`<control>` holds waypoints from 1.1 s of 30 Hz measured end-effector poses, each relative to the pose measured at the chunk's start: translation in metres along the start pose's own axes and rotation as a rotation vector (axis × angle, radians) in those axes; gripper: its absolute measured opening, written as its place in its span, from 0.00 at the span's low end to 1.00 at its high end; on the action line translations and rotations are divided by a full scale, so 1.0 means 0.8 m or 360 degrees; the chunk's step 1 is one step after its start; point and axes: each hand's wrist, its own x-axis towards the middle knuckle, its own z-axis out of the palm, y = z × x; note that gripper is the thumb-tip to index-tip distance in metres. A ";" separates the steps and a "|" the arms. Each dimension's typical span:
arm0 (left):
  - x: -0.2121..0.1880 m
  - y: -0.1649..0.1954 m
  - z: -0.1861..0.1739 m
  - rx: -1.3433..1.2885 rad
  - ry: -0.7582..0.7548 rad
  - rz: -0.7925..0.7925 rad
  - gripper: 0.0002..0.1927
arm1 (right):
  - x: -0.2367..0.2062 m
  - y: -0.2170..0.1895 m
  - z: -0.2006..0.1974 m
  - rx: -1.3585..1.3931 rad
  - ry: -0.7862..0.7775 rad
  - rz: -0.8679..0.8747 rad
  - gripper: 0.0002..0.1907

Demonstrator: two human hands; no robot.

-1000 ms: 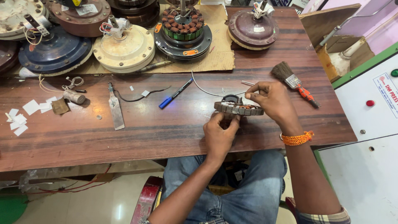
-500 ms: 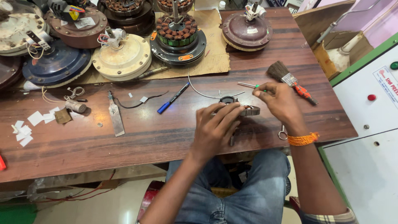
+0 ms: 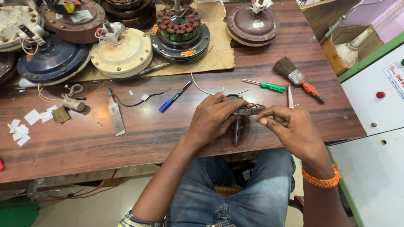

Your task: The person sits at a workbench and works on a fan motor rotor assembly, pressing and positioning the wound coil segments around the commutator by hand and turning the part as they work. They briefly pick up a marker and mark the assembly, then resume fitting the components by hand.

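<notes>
A round grey fan stator [image 3: 249, 110] with copper windings and a dark shaft rests on the brown wooden table [image 3: 151, 138] near its front edge. My left hand [image 3: 212, 118] lies over its left side, fingers curled on top of it. My right hand [image 3: 290, 130] pinches its right rim between thumb and fingers; an orange bracelet sits on that wrist. Most of the stator is hidden under the left hand. Thin white wires curve away behind it.
Behind the hands lie a green-handled screwdriver [image 3: 264, 85], a paintbrush [image 3: 296, 77], a blue pen [image 3: 175, 96] and a flat metal blade [image 3: 115, 113]. Several fan motor housings [image 3: 122, 52] stand at the back. White paper scraps [image 3: 25, 124] lie left. A white cabinet [image 3: 378, 109] stands right.
The stator has come down from being held up to lying flatter near the table edge. My left hand has moved on top of it and my right hand has shifted to its right rim.
</notes>
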 end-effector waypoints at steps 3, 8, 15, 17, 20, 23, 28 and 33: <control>0.004 0.002 -0.001 0.0035 -0.0039 -0.0004 0.24 | -0.011 0.010 0.021 -0.0140 0.0080 0.0006 0.08; 0.001 -0.001 -0.001 0.0085 -0.0118 -0.0020 0.22 | -0.018 0.044 0.081 -0.0522 0.0404 -0.0453 0.04; -0.028 0.001 -0.004 0.0487 -0.0177 0.0606 0.21 | -0.028 0.072 0.109 -0.0224 0.0512 -0.0521 0.08; -0.031 -0.002 -0.001 0.0533 -0.0142 0.0671 0.22 | -0.035 0.064 0.101 -0.0171 0.0430 -0.0404 0.08; -0.036 -0.007 0.003 0.0580 -0.0236 0.0689 0.21 | -0.042 0.042 0.072 -0.0253 0.0456 -0.0763 0.08; -0.042 -0.007 0.010 0.0545 -0.0164 0.0540 0.15 | -0.049 0.013 0.040 -0.0419 0.0423 -0.0464 0.06; -0.054 0.020 0.036 0.0014 0.0251 -0.0089 0.06 | -0.028 -0.026 0.024 -0.0600 0.0577 -0.0718 0.07; -0.052 0.038 0.064 -0.0646 0.0518 -0.0940 0.06 | 0.037 -0.033 0.032 -0.0536 0.0451 -0.0782 0.08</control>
